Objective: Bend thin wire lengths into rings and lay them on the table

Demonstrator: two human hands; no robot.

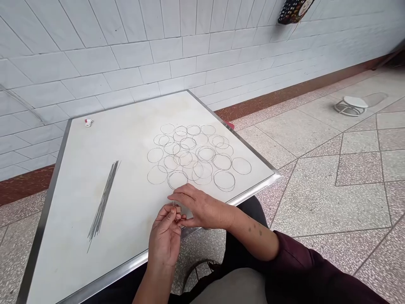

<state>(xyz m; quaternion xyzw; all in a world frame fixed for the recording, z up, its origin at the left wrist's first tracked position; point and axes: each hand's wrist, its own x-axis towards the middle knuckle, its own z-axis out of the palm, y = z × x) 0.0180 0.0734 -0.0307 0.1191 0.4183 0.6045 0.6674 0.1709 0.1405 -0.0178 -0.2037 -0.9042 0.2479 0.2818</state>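
My left hand point(165, 238) is at the front edge of the table, its thumb and fingers closed on a small brown block point(178, 209). A thin, short pin-like piece stands up by the block; whether it is fixed to it I cannot tell. My right hand point(207, 207) reaches in from the right, fingers stretched out and thumb apart, around the block. Its fingertips are close to the left hand's; contact is hard to make out. Just beyond both hands lie several thin wire rings point(224, 180), many overlapping. To the left rests a bundle of straight thin wires point(104, 200).
The white table point(126, 126) has a metal rim and stands by a tiled wall point(133, 55). A small red-and-white item point(89, 123) lies at its far left corner. A low white stool point(351, 105) stands on the floor at right. A dark patterned bag point(294, 10) hangs on the wall.
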